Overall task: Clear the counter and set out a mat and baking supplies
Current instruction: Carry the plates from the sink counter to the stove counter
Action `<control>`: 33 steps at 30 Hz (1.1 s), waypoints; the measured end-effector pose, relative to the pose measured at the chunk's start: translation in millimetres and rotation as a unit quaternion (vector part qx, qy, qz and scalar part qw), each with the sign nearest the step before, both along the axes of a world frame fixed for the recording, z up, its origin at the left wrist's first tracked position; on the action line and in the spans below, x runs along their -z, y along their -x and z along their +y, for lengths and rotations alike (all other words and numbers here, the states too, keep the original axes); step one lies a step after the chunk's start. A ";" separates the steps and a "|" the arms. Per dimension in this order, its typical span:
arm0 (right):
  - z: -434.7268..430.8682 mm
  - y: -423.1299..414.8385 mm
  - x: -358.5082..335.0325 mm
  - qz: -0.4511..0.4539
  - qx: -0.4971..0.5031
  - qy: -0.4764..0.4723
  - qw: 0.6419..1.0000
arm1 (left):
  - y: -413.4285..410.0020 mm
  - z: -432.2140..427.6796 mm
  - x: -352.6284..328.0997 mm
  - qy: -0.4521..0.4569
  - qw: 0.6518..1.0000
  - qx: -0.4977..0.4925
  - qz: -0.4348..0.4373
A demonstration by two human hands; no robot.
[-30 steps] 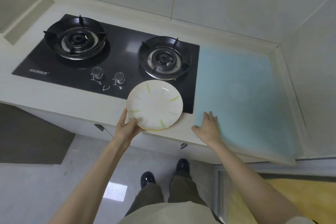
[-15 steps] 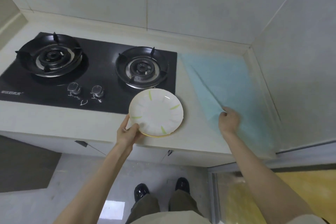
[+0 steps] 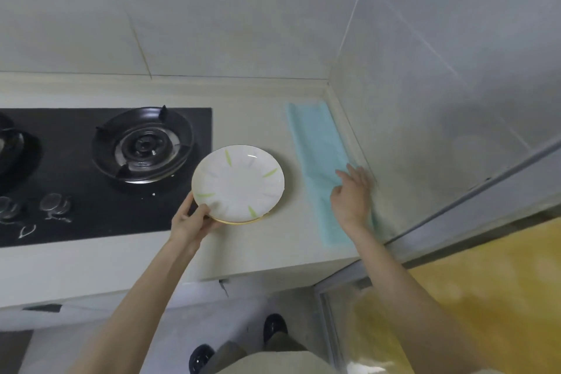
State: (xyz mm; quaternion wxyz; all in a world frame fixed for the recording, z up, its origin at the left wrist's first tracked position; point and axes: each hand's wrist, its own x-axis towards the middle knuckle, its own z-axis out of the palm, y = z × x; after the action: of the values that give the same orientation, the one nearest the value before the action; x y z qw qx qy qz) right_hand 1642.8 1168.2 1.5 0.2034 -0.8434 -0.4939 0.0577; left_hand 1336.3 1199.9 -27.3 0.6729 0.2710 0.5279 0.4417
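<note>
Head view, clearing: our left hand (image 3: 189, 222) grips the plates (image 3: 238, 184), right hand (image 3: 350, 194) lies flat on the mat (image 3: 315, 136); probably lift plates next.

Nothing legible is found anywhere. White marks (image 3: 28, 231) are seen beside the knobs (image 3: 56, 205) on the black hob (image 3: 91, 222), lower left, but are too blurred to be read.

The plate (image 3: 238, 182) looks like glazed ceramic, white and glossy. The mat (image 3: 318, 143) is a thin, matt, pale blue sheet on the smooth, dull counter (image 3: 258, 252). The hob (image 3: 91, 215) is shiny, black and glass-like, its burner ring (image 3: 142, 144) dark metal.
</note>
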 end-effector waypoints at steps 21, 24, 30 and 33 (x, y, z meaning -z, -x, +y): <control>98.9 27.0 27.2 0.612 -0.005 0.145 0.777 | -47.8 83.3 16.1 0.044 0.998 -0.008 -0.040; 129.6 29.0 33.9 0.616 0.013 0.124 0.778 | -47.3 114.7 17.9 0.065 0.996 -0.012 -0.053; 180.0 31.5 41.8 0.611 0.028 0.103 0.784 | -49.6 171.8 18.7 0.092 0.995 -0.001 -0.043; 200.4 31.3 44.6 0.611 0.036 0.099 0.784 | -53.3 194.3 17.7 0.095 0.994 0.005 -0.044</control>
State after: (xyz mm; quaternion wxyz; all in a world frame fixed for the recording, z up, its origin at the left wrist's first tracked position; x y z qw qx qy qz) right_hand 1611.5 1368.6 -43.1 0.3796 -0.6641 -0.2273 0.6027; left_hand 1389.7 1394.3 -45.0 0.7203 0.1886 0.5361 0.3978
